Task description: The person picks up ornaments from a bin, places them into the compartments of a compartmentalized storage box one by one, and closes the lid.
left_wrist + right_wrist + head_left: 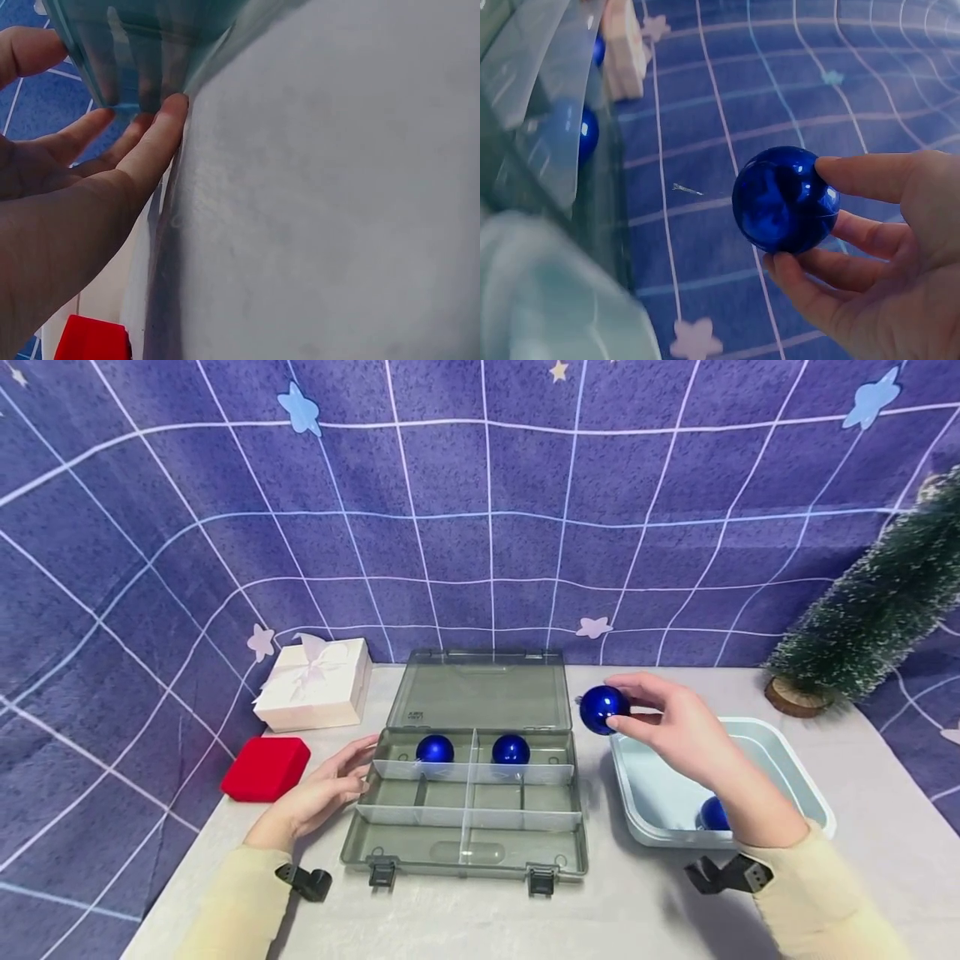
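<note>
A shiny blue Christmas ball (pixel 603 710) is pinched between the thumb and fingers of my right hand (pixel 678 727), raised above the far left corner of a pale blue tub (pixel 637 822). In the right wrist view the same ball (pixel 780 201) shows close up. My left hand (pixel 322 793) touches the left side of a translucent grey-green compartment box (pixel 397 839), fingertips against its wall. The box's lid (pixel 480 693) lies open toward the back. Two blue balls, one left (pixel 435 750) and one right (pixel 511 752), sit in its back row. Another blue ball (pixel 715 813) lies in the tub, partly behind my right wrist.
A white gift box with a ribbon bow (pixel 315 689) stands at the back left. In front of it is a red box (pixel 266 768). A small artificial tree (pixel 870 610) with a wooden base rises at the back right. A patterned blue cloth (pixel 525 552) hangs behind the table.
</note>
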`<state>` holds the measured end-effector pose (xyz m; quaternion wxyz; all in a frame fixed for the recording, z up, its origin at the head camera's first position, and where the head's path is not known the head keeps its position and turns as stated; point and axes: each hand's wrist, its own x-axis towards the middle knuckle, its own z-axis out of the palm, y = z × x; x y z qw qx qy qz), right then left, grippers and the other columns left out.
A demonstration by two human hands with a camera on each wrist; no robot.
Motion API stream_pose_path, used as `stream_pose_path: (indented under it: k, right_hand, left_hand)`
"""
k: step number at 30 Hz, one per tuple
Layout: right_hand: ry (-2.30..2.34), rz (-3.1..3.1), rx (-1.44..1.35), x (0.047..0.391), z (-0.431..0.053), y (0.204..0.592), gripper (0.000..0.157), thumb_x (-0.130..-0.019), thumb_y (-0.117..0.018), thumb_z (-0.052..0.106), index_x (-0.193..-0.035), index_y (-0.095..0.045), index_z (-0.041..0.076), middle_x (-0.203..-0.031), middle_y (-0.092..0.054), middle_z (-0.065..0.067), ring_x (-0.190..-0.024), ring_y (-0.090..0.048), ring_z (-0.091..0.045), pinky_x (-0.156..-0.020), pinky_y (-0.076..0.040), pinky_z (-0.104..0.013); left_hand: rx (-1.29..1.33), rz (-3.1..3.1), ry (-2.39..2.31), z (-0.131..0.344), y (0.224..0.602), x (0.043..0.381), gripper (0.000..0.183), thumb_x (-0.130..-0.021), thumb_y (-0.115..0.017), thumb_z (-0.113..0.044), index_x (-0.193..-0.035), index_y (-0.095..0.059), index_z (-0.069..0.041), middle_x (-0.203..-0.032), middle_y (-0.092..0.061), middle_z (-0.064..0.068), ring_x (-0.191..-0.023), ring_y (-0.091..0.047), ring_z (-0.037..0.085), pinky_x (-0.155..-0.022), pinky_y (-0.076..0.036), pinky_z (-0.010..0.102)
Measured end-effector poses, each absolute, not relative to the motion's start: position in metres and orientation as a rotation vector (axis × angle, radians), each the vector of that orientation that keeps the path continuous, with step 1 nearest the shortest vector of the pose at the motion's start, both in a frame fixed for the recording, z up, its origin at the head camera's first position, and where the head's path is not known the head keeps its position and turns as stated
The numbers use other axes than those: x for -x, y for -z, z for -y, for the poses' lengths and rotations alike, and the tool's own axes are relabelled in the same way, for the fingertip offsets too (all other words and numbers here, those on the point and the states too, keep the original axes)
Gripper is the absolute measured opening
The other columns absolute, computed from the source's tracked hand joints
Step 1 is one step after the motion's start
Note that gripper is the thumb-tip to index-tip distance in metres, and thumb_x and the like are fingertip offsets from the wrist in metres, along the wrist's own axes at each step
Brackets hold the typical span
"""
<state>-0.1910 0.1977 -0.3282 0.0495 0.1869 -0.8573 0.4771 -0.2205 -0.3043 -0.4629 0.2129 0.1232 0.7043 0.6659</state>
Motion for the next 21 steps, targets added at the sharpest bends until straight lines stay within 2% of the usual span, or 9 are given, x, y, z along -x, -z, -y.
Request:
stream_pose_path:
  k: [4,14,21]
  right_hand:
    - [-1.541,2.561,-0.630,0.194,-0.177,0.323,0.046,-0.090,-0.074,-0.001,-0.135,-0.061,-0.003,-0.125,-0.068,-0.020,-0.115,-0.065,-0.036,-0.089,-0.055,-0.028]
    - [-1.701,2.486,-0.781,0.196,-0.123,0.316,0.043,-0.085,-0.078,-0.003,-0.126,-0.066,0.000,-0.123,-0.067,-0.013,-0.113,-0.064,-0.030,-0.092,-0.055,-0.034]
    - [-1.682,2.513,-0.938,0.199,-0.075,0.331,0.045,-0.084,-0.080,-0.002,-0.127,-0.067,0.003,-0.126,-0.064,-0.010,-0.114,-0.062,-0.027,-0.092,-0.054,-0.029]
  left_hand:
    - [-0.343,-1.950,-1.858,0.304,0.463,0.221,0.085,-0.088,-0.053,0.006,-0.162,-0.011,-0.001,-0.166,-0.007,0.026,-0.147,-0.013,0.046,-0.103,-0.043,0.028]
    - [-0.332,-1.950,-1.863,0.303,0.463,0.221,0.086,-0.087,-0.053,0.007,-0.162,-0.011,-0.001,-0.165,-0.009,0.026,-0.145,-0.023,0.039,-0.104,-0.044,0.029]
    - [-0.326,-1.931,-1.868,0.303,0.461,0.222,0.086,-0.087,-0.053,0.007,-0.162,-0.011,-0.001,-0.166,-0.008,0.026,-0.139,-0.033,0.022,-0.102,-0.044,0.028]
